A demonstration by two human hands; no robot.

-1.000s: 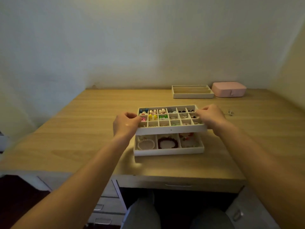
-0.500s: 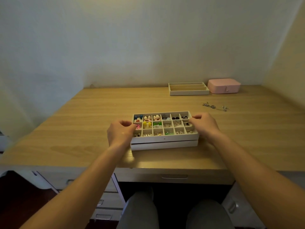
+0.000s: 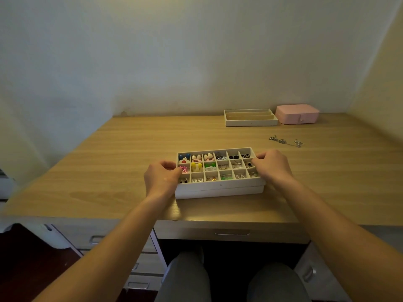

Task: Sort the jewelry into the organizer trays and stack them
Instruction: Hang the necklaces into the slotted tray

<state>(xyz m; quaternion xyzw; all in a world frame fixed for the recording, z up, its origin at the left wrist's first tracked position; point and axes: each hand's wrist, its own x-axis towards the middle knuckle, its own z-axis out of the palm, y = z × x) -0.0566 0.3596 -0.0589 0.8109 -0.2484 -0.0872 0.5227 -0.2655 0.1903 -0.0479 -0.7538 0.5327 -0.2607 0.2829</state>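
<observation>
**Both hands on the top tray of the stack**

My left hand (image 3: 162,177) is curled over the left end of the top tray (image 3: 220,185) and grips its wall. It covers the near-left corner and part of the leftmost cells. My right hand (image 3: 272,167) grips the right end, fingertips hooked on the rim. It hides the rightmost cells of the middle and near rows.

The top tray sits on the bottom tray (image 3: 218,193) at the near middle of the desk (image 3: 130,160). Of the bottom tray I see only the front wall, and its contents are covered. The two fronts look slightly askew at the right, and I can't tell whether the upper one is fully seated.

In the open cells I can pick out blue, red, yellow, green, pink, pale and black pieces. The silvery ones are too small to make out.

The long-slot tray (image 3: 250,122) lies at the back of the desk, just beside a closed pink box (image 3: 296,114) with a small clasp on its front. Loose chains (image 3: 285,141) lie tangled on the desk to my right, well apart from the stack, and I can't count them.

A dark speck sits on the front wall of the top tray, and another on the long-slot tray. Both are too small to read as writing.

The frame's lower edge cuts off my forearms and my knees under the desk.
</observation>
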